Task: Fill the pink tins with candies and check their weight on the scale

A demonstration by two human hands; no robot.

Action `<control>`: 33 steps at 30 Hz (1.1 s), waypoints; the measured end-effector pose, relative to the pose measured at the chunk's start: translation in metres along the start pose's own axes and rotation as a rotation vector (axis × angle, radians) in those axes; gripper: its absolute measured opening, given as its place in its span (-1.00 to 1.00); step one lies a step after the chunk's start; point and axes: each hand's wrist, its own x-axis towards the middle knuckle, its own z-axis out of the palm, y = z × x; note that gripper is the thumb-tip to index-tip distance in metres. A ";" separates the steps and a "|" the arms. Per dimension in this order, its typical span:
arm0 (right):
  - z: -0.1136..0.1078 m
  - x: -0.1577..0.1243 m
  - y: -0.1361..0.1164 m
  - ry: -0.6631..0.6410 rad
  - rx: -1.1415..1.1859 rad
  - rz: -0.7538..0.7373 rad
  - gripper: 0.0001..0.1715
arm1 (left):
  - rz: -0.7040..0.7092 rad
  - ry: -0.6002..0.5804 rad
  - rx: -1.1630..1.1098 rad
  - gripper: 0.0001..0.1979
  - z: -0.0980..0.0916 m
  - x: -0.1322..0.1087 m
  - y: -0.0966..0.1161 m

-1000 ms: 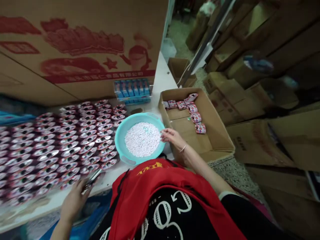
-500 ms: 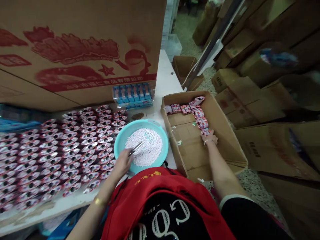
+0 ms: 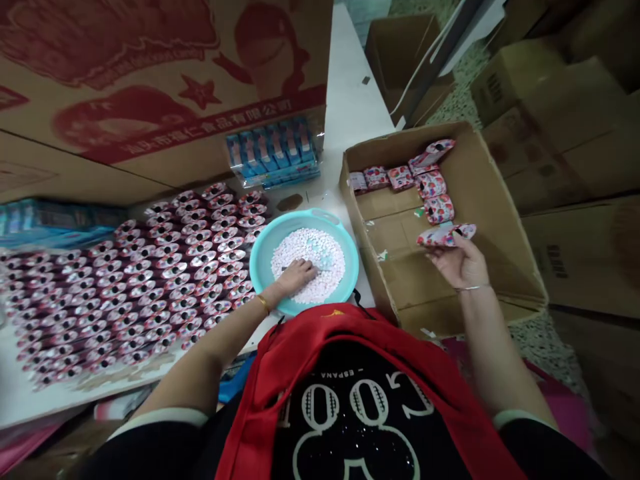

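My left hand (image 3: 297,275) is closed, low over small white-pink pellets (image 3: 295,243) in a turquoise plastic basin (image 3: 260,243). A slim metal tool (image 3: 326,269) pokes out from under its fingers; most of it is hidden. My right hand (image 3: 463,263) pinches a pink-and-red patterned packet (image 3: 447,235) above the open cardboard box (image 3: 505,220). Along the box's far side and down its middle lie several similar packets (image 3: 439,209). Left of the basin, many pink packets (image 3: 160,280) stand upright in close rows, dark round openings facing up.
Behind the rows rises a large printed carton (image 3: 165,60). A clear-wrapped pack of blue boxes (image 3: 273,153) leans before it. A grey pole (image 3: 440,53) stands beyond the open box, and stacked cartons (image 3: 560,127) fill the right side.
My right hand has risen from the open box's packets, now with one packet in its fingers. My left hand has moved down onto the pellets with the metal tool. The view has shifted.
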 end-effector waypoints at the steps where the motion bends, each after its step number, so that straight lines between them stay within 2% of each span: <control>1: 0.016 -0.009 -0.003 -0.044 0.029 0.021 -0.68 | 0.017 -0.029 -0.020 -0.70 0.004 -0.007 0.002; 4: 0.068 -0.034 -0.006 -0.148 0.103 0.078 -0.66 | 0.055 -0.096 -0.092 -0.68 0.010 -0.024 0.007; 7: 0.113 -0.053 0.004 -0.242 0.124 0.173 -0.61 | 0.082 -0.135 -0.182 -0.61 0.009 -0.029 0.008; 11: 0.148 -0.062 0.035 -0.230 0.115 0.264 -0.60 | 0.099 -0.158 -0.300 -0.56 -0.002 -0.031 0.006; 13: 0.155 -0.059 0.053 -0.177 0.063 0.221 -0.57 | 0.091 -0.149 -0.342 -0.57 -0.013 -0.036 0.005; 15: 0.160 -0.054 0.070 -0.113 -0.057 0.110 -0.54 | 0.078 -0.123 -0.369 -0.59 -0.029 -0.046 0.005; 18: 0.163 -0.045 0.091 -0.035 -0.263 -0.072 -0.50 | 0.056 -0.038 -0.434 -0.62 -0.061 -0.065 0.007; 20: 0.166 -0.040 0.101 -0.018 -0.345 -0.139 -0.48 | 0.046 0.034 -0.462 -0.65 -0.083 -0.076 0.010; 23: 0.171 -0.038 0.110 -0.049 -0.370 -0.138 -0.49 | 0.021 0.094 -0.373 -0.68 -0.112 -0.081 0.021; 25: 0.176 -0.038 0.114 -0.086 -0.343 -0.105 -0.49 | -0.030 0.094 -0.256 -0.71 -0.125 -0.076 0.032; 30: 0.187 -0.042 0.122 -0.131 -0.279 -0.031 -0.45 | -0.239 0.055 0.049 -0.74 -0.136 -0.057 0.080; 33: 0.189 -0.043 0.126 -0.141 -0.237 0.013 -0.42 | -0.265 0.099 0.176 -0.73 -0.140 -0.059 0.102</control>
